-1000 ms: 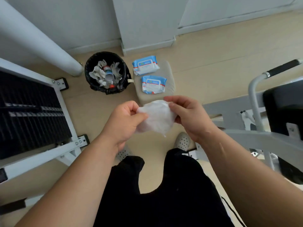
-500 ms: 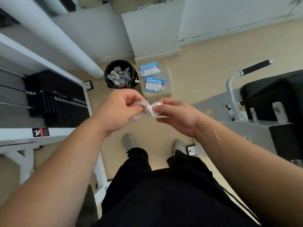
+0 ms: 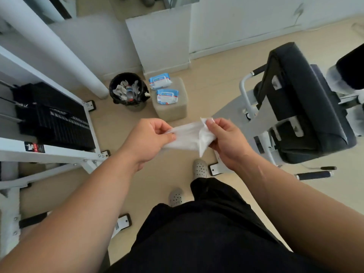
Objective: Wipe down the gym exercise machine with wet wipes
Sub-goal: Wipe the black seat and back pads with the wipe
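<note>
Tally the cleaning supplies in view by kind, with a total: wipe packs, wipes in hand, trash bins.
Blue-and-white plastic wet wipe packs, on the beige cube stool: 2
White wet wipe, held between left hand and right hand: 1
Black round trash bin: 1
Total: 4

Wet wipe: thin white nonwoven cloth, creased, faintly translucent. Wipe packs, just right of the bin: glossy plastic film. Bin: black, with a shiny liner. Machine frame, left of the bin: smooth white-painted metal; weight stack matt black. Seat pad, far right of the bin: black vinyl-like cover, low sheen. Floor: smooth, pale wood look.
</note>
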A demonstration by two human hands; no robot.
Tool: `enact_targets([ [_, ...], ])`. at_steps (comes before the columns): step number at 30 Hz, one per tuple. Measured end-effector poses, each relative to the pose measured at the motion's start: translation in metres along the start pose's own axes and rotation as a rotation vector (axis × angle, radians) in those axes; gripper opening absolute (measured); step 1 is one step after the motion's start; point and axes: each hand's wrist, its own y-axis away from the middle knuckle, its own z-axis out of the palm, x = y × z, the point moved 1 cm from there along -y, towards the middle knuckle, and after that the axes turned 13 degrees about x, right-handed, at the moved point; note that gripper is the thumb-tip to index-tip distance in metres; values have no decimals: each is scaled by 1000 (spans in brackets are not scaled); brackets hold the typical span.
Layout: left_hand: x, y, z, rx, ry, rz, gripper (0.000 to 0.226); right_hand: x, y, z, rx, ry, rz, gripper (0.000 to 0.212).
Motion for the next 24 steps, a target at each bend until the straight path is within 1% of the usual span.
enact_targets([
  [2, -8, 17, 6, -35, 13, -22, 21, 13, 25, -19, 53, 30, -19, 16],
  [4, -13, 35, 20, -64, 54, -61, 22, 25, 45, -41, 69, 65, -22, 6],
  [5, -13, 44, 30, -84, 73, -75, 23, 31, 54, -51, 75, 77, -16, 5],
  [9, 0, 85, 77, -213, 78, -33, 26, 50, 81, -94, 36, 73, 53, 3],
  [11, 11, 105, 104, -264, 69, -4, 28, 55, 91, -117, -15, 12, 87, 12],
  [14, 25, 130, 152, -311, 56, 4, 30, 58, 100, -161, -48, -77, 49, 15],
  [16, 30, 144, 191, -342, 56, -18, 30, 56, 102, -201, -20, -140, 3, 14],
  [19, 39, 170, 261, -360, 76, -76, 27, 56, 100, -280, 56, -143, -57, 13],
  [22, 47, 197, 336, -316, 64, -101, 25, 55, 92, -371, 125, -143, -47, 20],
  [24, 51, 212, 378, -277, -6, -72, 24, 51, 87, -427, 171, -142, -24, 22],
])
